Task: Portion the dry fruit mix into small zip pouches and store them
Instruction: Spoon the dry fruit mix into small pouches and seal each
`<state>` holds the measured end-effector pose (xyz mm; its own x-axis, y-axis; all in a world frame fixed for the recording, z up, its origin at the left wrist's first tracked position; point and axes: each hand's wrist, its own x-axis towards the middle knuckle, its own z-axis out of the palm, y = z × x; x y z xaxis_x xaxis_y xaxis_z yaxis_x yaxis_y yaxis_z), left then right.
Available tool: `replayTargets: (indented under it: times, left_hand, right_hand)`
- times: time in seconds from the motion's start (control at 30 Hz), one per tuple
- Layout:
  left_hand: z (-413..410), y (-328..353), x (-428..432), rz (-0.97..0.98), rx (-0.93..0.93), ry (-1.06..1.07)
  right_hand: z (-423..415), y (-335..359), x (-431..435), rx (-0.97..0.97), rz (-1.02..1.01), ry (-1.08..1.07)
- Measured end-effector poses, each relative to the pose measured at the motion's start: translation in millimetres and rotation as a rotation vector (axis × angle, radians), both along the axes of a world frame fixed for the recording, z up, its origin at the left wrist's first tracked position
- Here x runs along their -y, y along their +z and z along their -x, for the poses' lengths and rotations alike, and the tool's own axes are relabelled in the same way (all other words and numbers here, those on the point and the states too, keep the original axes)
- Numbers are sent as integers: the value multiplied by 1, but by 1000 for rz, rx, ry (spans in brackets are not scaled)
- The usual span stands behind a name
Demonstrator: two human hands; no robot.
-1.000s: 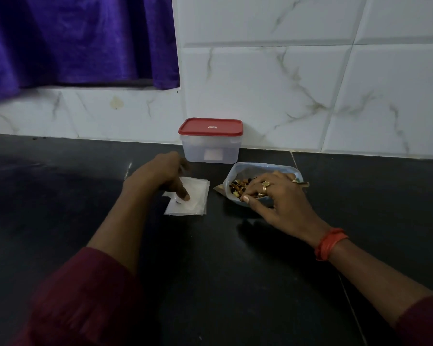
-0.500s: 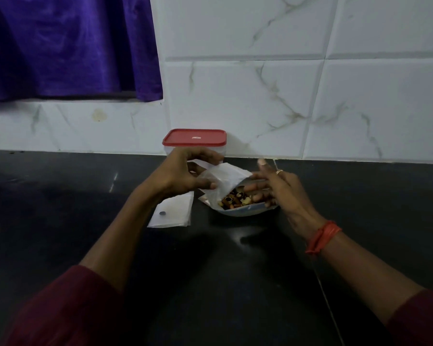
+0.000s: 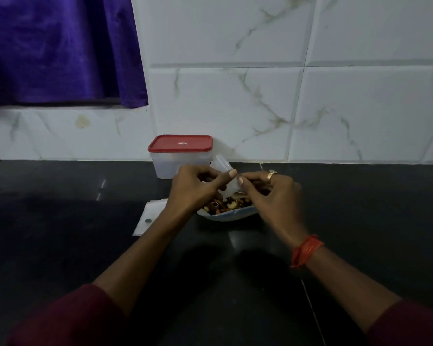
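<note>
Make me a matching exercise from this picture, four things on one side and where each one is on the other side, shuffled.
Things:
1. zip pouch
2. dry fruit mix
3. red-lidded container
4. stack of spare pouches

Places:
A. against the tiled wall
B. flat on the counter, by the left forearm
C. pinched between both hands
D. in the open bag under the hands

Pairs: 1-C, 2-D, 3-A, 4-B

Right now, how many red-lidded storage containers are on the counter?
1. The red-lidded container stands at the back of the counter against the tiled wall, behind both hands; nothing suggests another is hidden.
</note>
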<state>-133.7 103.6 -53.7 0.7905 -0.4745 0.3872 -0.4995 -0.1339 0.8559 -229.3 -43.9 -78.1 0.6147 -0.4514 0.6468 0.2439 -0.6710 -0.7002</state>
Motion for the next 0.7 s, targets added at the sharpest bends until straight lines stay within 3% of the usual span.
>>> replayTargets:
  times: [0.1,0.2,0.4,0.7]
  left_hand:
    - [2,-3,3,96,-272,-12]
    - [5,-7,7,161,-418,-22]
    - [7,-10,8,142,-389,-66]
    - [15,-9,9,85,-357,-149]
  right_hand:
    - [-3,-8,2,9,154,-22]
    - [-3,-12,3,1,262,-48]
    - [-2,-14,5,-27,426,-98]
    - [-1,-7,4,-8,231,-17]
